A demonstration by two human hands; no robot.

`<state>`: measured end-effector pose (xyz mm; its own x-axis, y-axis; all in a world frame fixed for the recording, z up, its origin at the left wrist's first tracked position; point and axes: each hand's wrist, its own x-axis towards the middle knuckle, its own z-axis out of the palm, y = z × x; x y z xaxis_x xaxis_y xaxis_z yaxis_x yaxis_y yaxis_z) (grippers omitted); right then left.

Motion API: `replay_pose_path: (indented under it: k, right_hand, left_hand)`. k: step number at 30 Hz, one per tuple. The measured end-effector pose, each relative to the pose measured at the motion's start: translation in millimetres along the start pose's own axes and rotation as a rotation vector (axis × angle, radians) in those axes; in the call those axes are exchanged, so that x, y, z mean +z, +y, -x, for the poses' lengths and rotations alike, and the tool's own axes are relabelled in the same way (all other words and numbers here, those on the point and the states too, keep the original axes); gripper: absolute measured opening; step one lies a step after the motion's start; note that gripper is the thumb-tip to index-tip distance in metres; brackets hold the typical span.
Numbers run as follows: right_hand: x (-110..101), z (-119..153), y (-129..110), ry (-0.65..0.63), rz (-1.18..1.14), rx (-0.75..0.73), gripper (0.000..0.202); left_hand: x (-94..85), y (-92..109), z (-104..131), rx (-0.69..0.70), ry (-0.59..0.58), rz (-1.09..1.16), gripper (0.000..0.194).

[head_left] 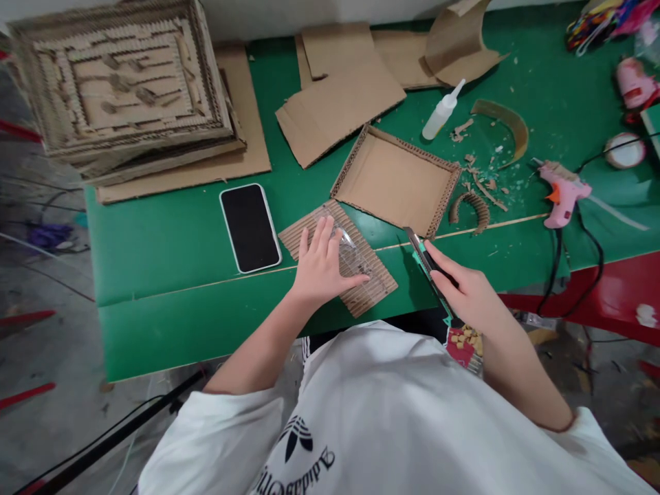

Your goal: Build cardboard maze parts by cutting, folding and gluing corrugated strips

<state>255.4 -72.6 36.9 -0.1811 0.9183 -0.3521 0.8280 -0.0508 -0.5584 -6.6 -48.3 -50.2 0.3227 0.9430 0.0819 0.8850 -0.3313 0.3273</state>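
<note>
The left hand (320, 267) lies palm-down, thumb splayed, across a clear ruler (351, 253) on corrugated cardboard (359, 300); the right hand (473, 292) clasps a cutter knife (423, 261) pointing far-left.

The right hand (470, 292) grips a cutter (419, 253). Left of that grip, the left hand (320, 267) lies spread over a clear ruler (351, 249) on corrugated cardboard (361, 298) — a phone (251, 228) farther left. Beyond the grip: a cardboard tray (396, 177) — and rightward, a pink glue gun (566, 198).
</note>
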Motion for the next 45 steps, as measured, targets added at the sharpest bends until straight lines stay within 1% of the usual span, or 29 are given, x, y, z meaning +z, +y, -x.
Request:
replay_pose_path:
  k: [2, 5, 10, 13, 16, 20, 24, 31, 38, 42, 45]
  right_hand:
    - [3.9, -0.4, 0.3, -0.007, -0.013, -0.013, 0.05]
    - [9.8, -4.9, -5.7, -0.053, 0.0, -0.061, 0.051]
    - [22.3, -22.6, -26.4, -0.167, 0.076, -0.203, 0.05]
    - [27.4, -31.3, -37.0, -0.198, 0.146, -0.235, 0.05]
    - [27.4, -33.3, -42.0, -0.201, 0.184, -0.241, 0.05]
    - [26.2, -31.4, -43.1, -0.207, 0.195, -0.249, 0.05]
    - [30.5, -35.9, -44.9, -0.199, 0.19, -0.259, 0.051]
    - [33.4, -42.4, -49.4, -0.238, 0.227, -0.24, 0.052]
    - [35.6, -36.0, -53.9, -0.25, 0.375, -0.231, 0.053]
    - [36.3, -27.8, -54.9, -0.269, 0.461, -0.208, 0.054]
    - [35.9, -20.4, -53.4, -0.281, 0.5, -0.2, 0.055]
  left_hand:
    - [0.4, -0.1, 0.1, 0.001, -0.004, -0.005, 0.096]
    - [2.0, -0.7, 0.7, 0.005, 0.003, -0.007, 0.097]
    - [4.7, -2.8, 1.5, 0.026, 0.046, 0.003, 0.1]
    - [5.2, -3.0, 1.5, 0.032, 0.064, 0.004, 0.1]
    - [5.3, -2.6, 1.5, 0.032, 0.067, 0.004, 0.1]
    - [6.1, -2.8, 1.4, 0.034, 0.07, -0.006, 0.1]
    - [7.0, -3.5, 1.4, 0.044, 0.082, -0.018, 0.099]
    - [7.9, -4.1, 1.7, 0.045, 0.087, -0.006, 0.099]
    - [8.9, -5.1, 1.8, 0.033, 0.072, 0.016, 0.1]
    - [9.2, -4.8, 1.8, 0.042, 0.084, -0.002, 0.099]
    - [8.0, -3.8, 1.7, 0.029, 0.071, 0.005, 0.099]
